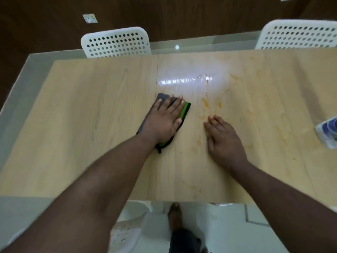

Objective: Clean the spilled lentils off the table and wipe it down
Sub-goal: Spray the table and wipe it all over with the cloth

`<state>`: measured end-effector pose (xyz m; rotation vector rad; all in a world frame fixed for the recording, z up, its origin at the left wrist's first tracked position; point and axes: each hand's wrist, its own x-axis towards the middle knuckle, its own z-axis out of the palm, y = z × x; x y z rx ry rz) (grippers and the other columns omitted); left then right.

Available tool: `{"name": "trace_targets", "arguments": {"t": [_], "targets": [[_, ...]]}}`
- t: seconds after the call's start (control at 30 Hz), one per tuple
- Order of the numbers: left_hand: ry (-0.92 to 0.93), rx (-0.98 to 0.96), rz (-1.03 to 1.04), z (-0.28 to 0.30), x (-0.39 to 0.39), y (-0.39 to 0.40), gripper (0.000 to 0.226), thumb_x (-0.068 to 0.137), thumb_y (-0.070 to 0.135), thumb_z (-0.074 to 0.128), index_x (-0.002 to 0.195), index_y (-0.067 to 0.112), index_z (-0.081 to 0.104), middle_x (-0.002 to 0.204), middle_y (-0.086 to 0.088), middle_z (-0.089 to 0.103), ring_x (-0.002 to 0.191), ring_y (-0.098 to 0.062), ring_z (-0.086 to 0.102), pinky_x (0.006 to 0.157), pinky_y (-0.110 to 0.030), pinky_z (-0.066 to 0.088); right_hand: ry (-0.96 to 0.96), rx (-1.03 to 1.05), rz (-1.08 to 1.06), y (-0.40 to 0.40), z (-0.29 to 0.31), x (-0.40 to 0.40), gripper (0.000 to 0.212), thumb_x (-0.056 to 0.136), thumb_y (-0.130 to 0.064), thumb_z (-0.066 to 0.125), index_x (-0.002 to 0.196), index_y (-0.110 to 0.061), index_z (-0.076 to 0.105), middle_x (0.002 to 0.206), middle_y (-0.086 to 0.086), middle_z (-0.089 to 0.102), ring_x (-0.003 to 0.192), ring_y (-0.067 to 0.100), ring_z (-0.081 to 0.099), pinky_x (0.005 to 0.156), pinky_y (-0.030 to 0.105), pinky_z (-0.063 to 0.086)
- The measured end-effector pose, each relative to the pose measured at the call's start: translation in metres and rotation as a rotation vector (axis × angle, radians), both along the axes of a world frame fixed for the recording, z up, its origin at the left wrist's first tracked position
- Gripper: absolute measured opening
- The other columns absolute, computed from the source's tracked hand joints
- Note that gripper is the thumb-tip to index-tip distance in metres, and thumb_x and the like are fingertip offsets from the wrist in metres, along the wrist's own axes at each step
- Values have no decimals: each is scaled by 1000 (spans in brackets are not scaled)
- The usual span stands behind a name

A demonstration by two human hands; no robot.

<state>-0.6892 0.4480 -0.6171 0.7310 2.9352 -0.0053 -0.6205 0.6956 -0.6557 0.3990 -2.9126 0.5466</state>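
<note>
Left hand (165, 118) lies flat, fingers straight, pressing a grey-and-green cloth (184, 114) onto the wood-look counter (91, 106). Right hand (223, 138) just right of the cloth, palm down on the counter, fingers relaxed, holding nothing. Orange lentil smears (206, 103) right of the cloth, beyond the right hand's fingertips; wet glossy patch (204, 79) farther back. Two white perforated chairs (115, 42) behind the cloth at the counter's far edge. Blue-white packet (328, 131) far right of the cloth.

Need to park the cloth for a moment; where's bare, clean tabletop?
Best: the table's wide stretch left of the cloth under the left hand. Avoid beyond the right hand: orange smears, wet patch, packet at the right edge.
</note>
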Motion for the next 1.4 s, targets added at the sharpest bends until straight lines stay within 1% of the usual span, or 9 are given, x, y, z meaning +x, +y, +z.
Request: {"name": "trace_targets", "arguments": {"t": [0.1, 0.23, 0.43, 0.7, 0.77, 0.9, 1.1, 1.2, 1.4], "targets": [[0, -33, -274, -1, 58, 0, 67, 110, 47, 21, 170, 23, 3, 177, 3, 2, 163, -22, -4, 131, -50, 3, 29, -37, -7, 0, -2, -3, 46, 98, -21, 51, 139, -6, 67, 150, 14, 60, 145, 31, 49, 119, 48, 40], [-84, -18, -469, 3, 113, -23, 65, 114, 46, 25, 169, 27, -4, 176, 9, -10, 162, -17, -16, 131, -47, -3, 7, -18, -13, 0, 3, -1, 47, 101, -24, 47, 142, -7, 65, 152, 14, 58, 147, 30, 46, 121, 46, 38], [-11, 11, -43, -4, 79, -8, 64, 112, 45, 20, 169, 25, 0, 176, 7, -6, 163, -18, -10, 129, -53, 11, -25, 5, -28, -4, 8, 2, 48, 104, -27, 46, 146, -10, 61, 156, 10, 53, 151, 27, 42, 124, 44, 33], [-103, -14, -487, 2, 167, -26, 65, 114, 44, 28, 169, 28, -2, 176, 10, -9, 162, -16, -15, 131, -50, 3, -71, -11, -47, -6, 22, 9, 46, 108, -25, 48, 151, -13, 56, 161, 8, 48, 154, 25, 36, 126, 39, 26], [-63, -31, -415, -3, 148, -32, 65, 113, 46, 26, 169, 28, -1, 177, 10, -7, 162, -16, -12, 131, -51, 5, -74, -15, -52, -7, 22, 8, 46, 107, -24, 48, 151, -12, 56, 161, 8, 48, 155, 25, 35, 127, 39, 25], [5, 9, -24, -12, 122, -18, 65, 111, 45, 19, 169, 25, -2, 176, 7, -7, 163, -18, -12, 129, -54, 10, -75, 5, -62, -7, 15, 6, 47, 107, -26, 45, 152, -13, 55, 162, 7, 47, 155, 24, 35, 128, 41, 26], [-70, -15, -300, -7, 200, -3, 69, 111, 44, 30, 170, 22, 1, 177, 5, -7, 163, -22, -11, 130, -55, 8, -85, -5, -54, -6, 20, 7, 49, 106, -27, 44, 151, -11, 56, 160, 9, 49, 154, 26, 37, 127, 41, 28], [-119, 7, -403, -2, 192, -19, 67, 113, 44, 31, 169, 26, -2, 177, 9, -10, 162, -18, -14, 131, -53, 6, -98, 7, -56, -7, 21, 8, 50, 107, -28, 42, 152, -12, 55, 161, 9, 47, 154, 26, 35, 127, 42, 28], [-4, 26, -111, -19, 108, -9, 66, 111, 45, 19, 169, 25, -3, 177, 7, -8, 163, -18, -11, 130, -54, 7, -55, 2, -61, -6, 13, 5, 46, 105, -21, 50, 148, -9, 59, 158, 12, 51, 153, 28, 38, 126, 41, 28]]}}
